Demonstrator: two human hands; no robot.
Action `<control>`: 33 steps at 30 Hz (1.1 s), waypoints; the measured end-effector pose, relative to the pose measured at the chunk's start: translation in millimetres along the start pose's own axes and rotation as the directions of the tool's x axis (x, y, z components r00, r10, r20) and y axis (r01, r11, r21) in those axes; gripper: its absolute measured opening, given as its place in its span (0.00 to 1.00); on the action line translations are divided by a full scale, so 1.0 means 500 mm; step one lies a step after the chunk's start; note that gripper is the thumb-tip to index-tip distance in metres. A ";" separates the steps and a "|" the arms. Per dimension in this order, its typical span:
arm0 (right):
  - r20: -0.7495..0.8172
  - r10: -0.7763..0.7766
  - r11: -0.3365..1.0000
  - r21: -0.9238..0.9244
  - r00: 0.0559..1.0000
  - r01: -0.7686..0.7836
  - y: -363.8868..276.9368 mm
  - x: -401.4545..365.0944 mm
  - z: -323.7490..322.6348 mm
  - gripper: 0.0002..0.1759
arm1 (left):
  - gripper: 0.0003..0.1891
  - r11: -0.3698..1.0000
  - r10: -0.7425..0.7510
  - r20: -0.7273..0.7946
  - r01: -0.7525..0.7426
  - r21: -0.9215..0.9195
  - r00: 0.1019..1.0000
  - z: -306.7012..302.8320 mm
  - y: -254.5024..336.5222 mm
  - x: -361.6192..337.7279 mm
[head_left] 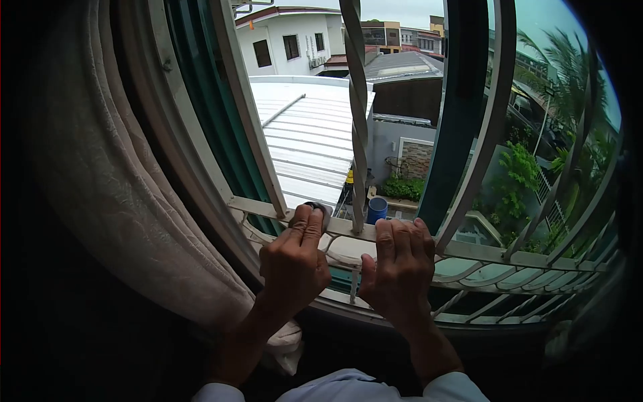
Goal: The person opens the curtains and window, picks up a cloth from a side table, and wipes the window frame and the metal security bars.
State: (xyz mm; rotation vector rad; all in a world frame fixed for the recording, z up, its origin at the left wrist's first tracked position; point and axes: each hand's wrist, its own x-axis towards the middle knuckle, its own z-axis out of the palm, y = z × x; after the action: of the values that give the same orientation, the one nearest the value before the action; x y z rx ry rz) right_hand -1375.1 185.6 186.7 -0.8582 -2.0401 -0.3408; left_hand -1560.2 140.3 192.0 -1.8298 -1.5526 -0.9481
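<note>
A cream metal window grille with twisted upright bars crosses the view in front of me. At its horizontal rail, my left hand presses a small dark grey, cloth-like pad against the bar with bent fingers. Most of the pad is hidden behind those fingers; its exact kind I cannot tell. My right hand hooks its fingers over the same rail, just right of a twisted bar, with the thumb apart on the near side. Curved scrollwork of the grille shows between the two hands.
A pale patterned curtain hangs at the left, its lower end gathered near my left forearm. Green-framed window panes stand behind the bars. Outside and below lie a white metal roof, a blue drum and plants.
</note>
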 end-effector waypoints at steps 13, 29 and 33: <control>-0.281 -0.132 0.971 0.156 0.951 0.181 0.087 -0.081 -0.140 0.30 | 0.30 0.976 0.094 -0.061 -0.104 -0.190 0.994 -0.030 0.147 -0.015; 0.124 -0.066 0.998 0.012 0.990 0.065 0.185 -0.082 -0.162 0.43 | 0.30 0.998 -0.017 0.120 0.009 0.069 0.993 0.003 0.192 0.037; 0.110 -0.093 0.995 0.046 0.990 0.088 0.194 -0.084 -0.159 0.43 | 0.29 0.996 -0.031 0.000 0.031 -0.089 1.000 0.047 0.302 0.035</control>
State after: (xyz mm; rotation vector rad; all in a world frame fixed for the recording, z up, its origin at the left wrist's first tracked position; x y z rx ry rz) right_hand -1243.4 195.5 191.6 -0.7767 -2.1874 -0.3059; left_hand -1406.3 142.2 196.7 -1.8706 -1.5652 -1.0483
